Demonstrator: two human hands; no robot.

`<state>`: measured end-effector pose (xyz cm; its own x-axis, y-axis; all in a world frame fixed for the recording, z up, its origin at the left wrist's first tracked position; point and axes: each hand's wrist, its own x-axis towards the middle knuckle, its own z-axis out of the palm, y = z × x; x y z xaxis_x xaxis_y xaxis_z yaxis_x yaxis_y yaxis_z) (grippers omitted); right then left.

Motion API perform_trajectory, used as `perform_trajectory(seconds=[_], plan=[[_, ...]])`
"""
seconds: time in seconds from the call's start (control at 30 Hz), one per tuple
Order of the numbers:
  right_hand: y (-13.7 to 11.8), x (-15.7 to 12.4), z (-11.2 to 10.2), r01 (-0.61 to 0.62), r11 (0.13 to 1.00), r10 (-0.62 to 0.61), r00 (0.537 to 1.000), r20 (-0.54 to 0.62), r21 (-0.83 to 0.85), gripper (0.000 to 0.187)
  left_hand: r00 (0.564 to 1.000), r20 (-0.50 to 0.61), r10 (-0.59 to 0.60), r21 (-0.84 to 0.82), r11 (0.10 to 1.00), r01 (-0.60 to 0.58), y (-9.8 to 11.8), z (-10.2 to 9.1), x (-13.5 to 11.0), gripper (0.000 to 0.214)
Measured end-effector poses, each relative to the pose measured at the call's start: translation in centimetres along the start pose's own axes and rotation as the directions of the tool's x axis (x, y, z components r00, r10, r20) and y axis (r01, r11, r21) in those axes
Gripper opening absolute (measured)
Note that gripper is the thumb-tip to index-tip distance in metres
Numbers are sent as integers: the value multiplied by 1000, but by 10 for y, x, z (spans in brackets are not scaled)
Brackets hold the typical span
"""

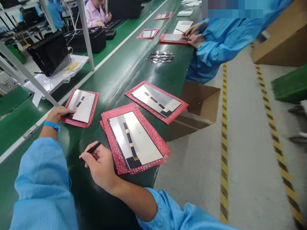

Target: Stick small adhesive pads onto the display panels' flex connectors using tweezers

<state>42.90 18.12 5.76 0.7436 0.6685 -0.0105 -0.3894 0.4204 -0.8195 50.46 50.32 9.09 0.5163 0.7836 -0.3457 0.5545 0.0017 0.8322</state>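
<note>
At the left, my left hand (61, 112) grips the near-left edge of a flat display panel (85, 107) on a red bubble-wrap sleeve (93, 111). Its fingers reach over the panel; the part of the hand beneath is hidden. My right hand (102, 164) is closed around a slim black pen-like tool (92, 149), held above the green bench. Just right of this hand, another display panel (144, 139), with a dark flex strip across its silvery back, lies on stacked red bubble-wrap sleeves (121, 164). Beyond it rests a third panel (165, 97) on red bubble wrap.
A cardboard box (206, 107) stands against the right edge of the green bench (110, 83). Metal tweezer-like tools (160, 57) lie farther up. A co-worker in a blue sleeve (216, 41) handles another panel (174, 37). A metal post (86, 35) rises at left.
</note>
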Motion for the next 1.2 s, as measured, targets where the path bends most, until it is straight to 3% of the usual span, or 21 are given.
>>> perform_trajectory(seconds=[0.07,0.2,0.27,0.37,0.47,0.53,0.6,0.67,0.77,0.9,0.97,1.03,1.1,1.2], plan=[[0,3,3,31,999,-31,1000,-3,17,18,995,19,-101,-49,994,101,8,0,-24,41],[-4,11,3,109,991,-108,994,-18,73,24,995,-61,-77,-208,976,63,25,-3,-83,40],[-10,14,-2,152,981,-148,988,-40,118,30,988,-133,-79,-293,955,37,19,-11,-126,36],[-20,12,-14,185,964,-172,982,-83,193,42,964,-243,-103,-391,920,0,-25,-20,-210,21],[-20,12,-26,181,953,-159,982,-104,243,55,939,-304,-161,-435,900,14,-95,-8,-303,18],[-13,10,-30,197,961,-195,980,-31,195,56,923,-321,-211,-439,897,52,-141,9,-355,31],[-4,4,-31,157,981,-169,980,109,111,55,911,-335,-240,-420,904,83,-179,26,-393,44],[4,-9,-33,63,998,-63,963,262,11,56,908,-341,-243,-368,923,109,-205,38,-416,46],[12,-34,-38,-66,986,124,903,411,-152,55,908,-348,-234,-218,962,164,-222,44,-439,35],[21,-60,-49,-150,933,294,841,453,-327,48,865,-449,-222,52,961,273,-220,46,-469,32],[25,-67,-53,-183,907,353,819,452,-379,45,852,-514,-97,294,914,281,-221,52,-483,32],[28,-71,-55,-194,891,385,801,459,-410,44,861,-484,156,540,827,154,-228,61,-489,31],[29,-72,-56,-184,881,399,784,476,-436,45,845,-369,387,656,753,-59,-240,71,-490,37],[28,-74,-56,-161,857,417,775,475,-490,47,815,-261,517,664,709,-237,-257,82,-483,48]])
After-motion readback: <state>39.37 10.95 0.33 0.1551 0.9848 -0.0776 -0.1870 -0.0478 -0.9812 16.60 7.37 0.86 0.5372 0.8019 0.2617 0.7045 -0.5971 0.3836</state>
